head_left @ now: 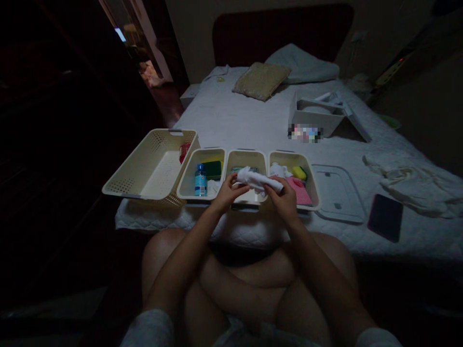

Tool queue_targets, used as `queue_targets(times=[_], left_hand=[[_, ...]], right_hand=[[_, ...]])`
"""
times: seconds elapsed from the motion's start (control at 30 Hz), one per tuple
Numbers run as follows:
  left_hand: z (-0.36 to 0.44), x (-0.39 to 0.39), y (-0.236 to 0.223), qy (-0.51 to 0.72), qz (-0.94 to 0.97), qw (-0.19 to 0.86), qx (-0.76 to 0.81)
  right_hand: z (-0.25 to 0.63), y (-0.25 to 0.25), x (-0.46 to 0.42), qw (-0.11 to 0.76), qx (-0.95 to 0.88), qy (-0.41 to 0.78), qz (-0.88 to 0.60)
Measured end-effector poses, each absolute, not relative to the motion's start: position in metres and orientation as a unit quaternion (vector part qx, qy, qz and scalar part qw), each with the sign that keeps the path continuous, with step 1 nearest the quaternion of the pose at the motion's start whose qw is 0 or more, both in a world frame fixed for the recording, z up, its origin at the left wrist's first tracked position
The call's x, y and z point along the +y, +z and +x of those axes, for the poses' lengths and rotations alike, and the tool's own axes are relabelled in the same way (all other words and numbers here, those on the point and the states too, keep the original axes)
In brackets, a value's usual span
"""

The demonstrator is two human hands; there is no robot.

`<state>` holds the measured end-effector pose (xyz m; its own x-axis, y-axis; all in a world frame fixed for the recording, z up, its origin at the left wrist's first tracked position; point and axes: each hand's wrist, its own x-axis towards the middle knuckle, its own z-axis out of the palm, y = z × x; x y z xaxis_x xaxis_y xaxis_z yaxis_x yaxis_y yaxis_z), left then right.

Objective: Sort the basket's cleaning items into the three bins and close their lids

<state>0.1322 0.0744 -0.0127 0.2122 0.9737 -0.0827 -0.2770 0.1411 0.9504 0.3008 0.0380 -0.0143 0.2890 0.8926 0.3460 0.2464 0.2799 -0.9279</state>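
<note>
Both hands hold a rolled white cloth just above the middle cream bin. My left hand pinches its left end, fingers closed. My right hand grips the right end, fingers wrapped round it. The left bin contains a blue-capped bottle and a green sponge. The right bin contains a pink cloth, a yellow item and something white.
A larger perforated cream basket with something red inside sits left of the bins on the bed. A clear lid, a dark phone and crumpled white fabric lie to the right. Farther back are a white box and pillows.
</note>
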Motion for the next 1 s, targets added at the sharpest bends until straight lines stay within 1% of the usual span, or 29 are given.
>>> queue_targets(times=[0.07,0.13,0.2,0.27,0.4,0.57,0.73,1.0], left_hand=[[0.132,0.076,-0.013,0.494,0.412,0.661,0.387],[0.131,0.076,-0.012,0.484,0.400,0.677,0.384],[0.130,0.075,-0.009,0.467,0.398,0.694,0.377],[0.130,0.074,-0.007,0.453,0.396,0.708,0.369],[0.129,0.073,-0.008,0.447,0.413,0.702,0.369],[0.128,0.076,-0.016,0.453,0.438,0.668,0.395],[0.127,0.081,-0.023,0.462,0.443,0.637,0.429],[0.126,0.081,-0.022,0.443,0.467,0.635,0.427]], right_hand=[[0.304,-0.018,0.038,0.608,-0.562,0.172,-0.534],[0.308,-0.021,0.037,0.591,-0.610,0.082,-0.521],[0.310,-0.023,0.036,0.555,-0.669,0.029,-0.494],[0.309,-0.025,0.034,0.509,-0.725,0.014,-0.464],[0.304,-0.025,0.032,0.426,-0.802,0.043,-0.416],[0.299,-0.024,0.032,0.370,-0.843,0.069,-0.384],[0.299,-0.021,0.031,0.368,-0.835,0.096,-0.397],[0.302,-0.018,0.032,0.380,-0.809,0.169,-0.416]])
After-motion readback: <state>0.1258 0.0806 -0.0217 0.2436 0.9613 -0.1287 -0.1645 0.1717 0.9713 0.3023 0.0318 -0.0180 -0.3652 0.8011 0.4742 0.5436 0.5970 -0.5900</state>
